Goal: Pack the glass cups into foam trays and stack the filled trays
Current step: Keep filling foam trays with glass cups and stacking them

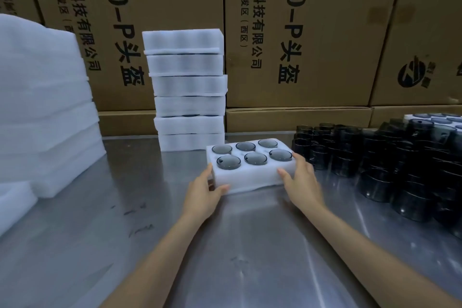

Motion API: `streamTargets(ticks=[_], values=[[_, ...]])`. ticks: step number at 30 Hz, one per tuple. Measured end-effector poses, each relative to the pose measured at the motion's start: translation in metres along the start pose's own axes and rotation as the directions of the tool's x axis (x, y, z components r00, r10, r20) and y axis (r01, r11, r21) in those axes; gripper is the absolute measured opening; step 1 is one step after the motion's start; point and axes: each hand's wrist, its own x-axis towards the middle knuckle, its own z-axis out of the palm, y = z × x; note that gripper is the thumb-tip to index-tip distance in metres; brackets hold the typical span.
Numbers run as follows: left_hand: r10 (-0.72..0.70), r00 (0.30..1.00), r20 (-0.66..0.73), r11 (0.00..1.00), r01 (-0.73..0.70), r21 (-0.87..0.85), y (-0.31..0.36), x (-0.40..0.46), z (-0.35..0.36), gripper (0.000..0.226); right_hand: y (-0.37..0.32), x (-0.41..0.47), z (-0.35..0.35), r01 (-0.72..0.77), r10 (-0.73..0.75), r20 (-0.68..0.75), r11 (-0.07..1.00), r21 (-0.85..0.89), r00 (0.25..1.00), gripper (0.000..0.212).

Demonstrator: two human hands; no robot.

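Note:
A white foam tray (252,177) lies on the steel table, its pockets all holding several dark glass cups (255,158). My left hand (205,190) grips the tray's near left corner, thumb on the front face. My right hand (301,177) holds the tray's right end, fingers along the side and thumb on the front. Behind the tray rises a stack of filled foam trays (187,87). Loose dark glass cups (400,165) crowd the table to the right in stacked rows.
A tall pile of foam sheets (42,112) fills the left side. Printed cardboard boxes (300,32) wall off the back. Another tray with cups (440,119) sits at the far right. Bare steel table (175,245) lies in front.

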Motion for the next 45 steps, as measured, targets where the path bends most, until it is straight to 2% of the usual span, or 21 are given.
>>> streamTargets(ticks=[4,9,16,24,28,37,45], values=[[0.011,0.993,-0.115,0.994,0.001,0.106,-0.010,0.043,0.012,0.042,0.006,0.027,0.010,-0.028,0.025,-0.047,0.997,-0.073,0.999,0.059],[0.016,0.989,-0.145,0.989,0.005,0.145,-0.022,0.081,0.022,0.036,0.011,0.047,0.016,-0.039,0.027,-0.085,0.988,-0.147,0.996,0.061],[0.013,0.996,-0.093,0.990,0.000,0.140,-0.027,0.097,0.023,0.048,0.011,0.055,0.019,-0.045,0.027,-0.093,0.980,-0.192,0.995,0.062],[0.100,0.994,-0.032,0.981,-0.093,0.170,-0.029,0.097,0.020,0.034,0.010,0.050,0.018,-0.101,0.078,-0.135,0.979,-0.178,0.988,0.061],[0.116,0.993,-0.006,0.972,-0.112,0.208,-0.031,0.102,0.022,0.037,0.009,0.050,0.020,-0.100,0.071,-0.148,0.976,-0.196,0.986,0.061],[0.163,0.987,-0.003,0.954,-0.157,0.257,-0.036,0.110,0.027,0.036,0.008,0.052,0.018,0.015,-0.027,-0.039,0.959,-0.281,0.999,0.060],[0.190,0.980,0.055,0.922,-0.197,0.334,-0.034,0.112,0.028,0.038,0.008,0.067,0.021,-0.030,0.005,-0.064,0.923,-0.383,0.998,0.058]])
